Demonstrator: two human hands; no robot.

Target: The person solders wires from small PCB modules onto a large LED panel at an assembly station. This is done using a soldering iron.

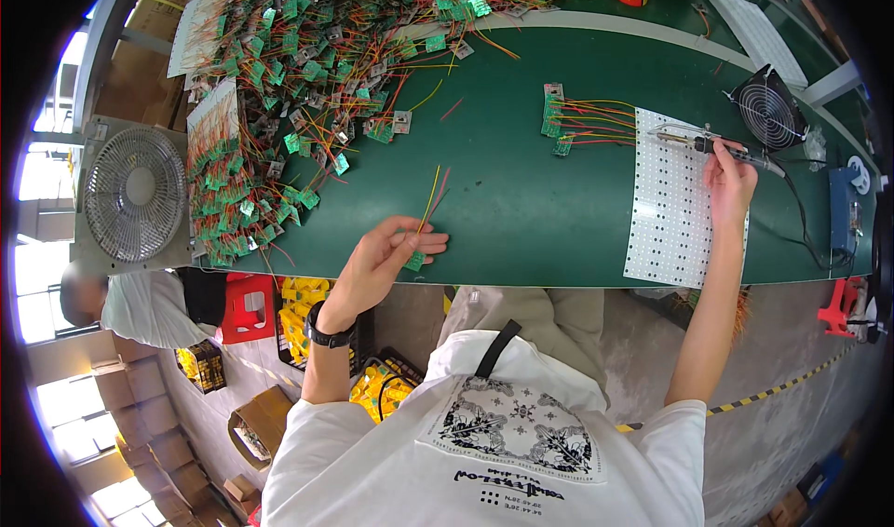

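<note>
My left grip point(389, 249) pinches a board point(415, 261), right grip point(732, 182) is closed round the iron point(701, 144); a wrist slip could scorch the wires point(598, 137) if the tip's hot.

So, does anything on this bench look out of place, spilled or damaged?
One small thing: a short red wire lies alone on the bench, right of the board heap, apparently attached to nothing. The heap is tangled, wires crossing every way. I see no spill; any fine damage is too small to tell.
</note>
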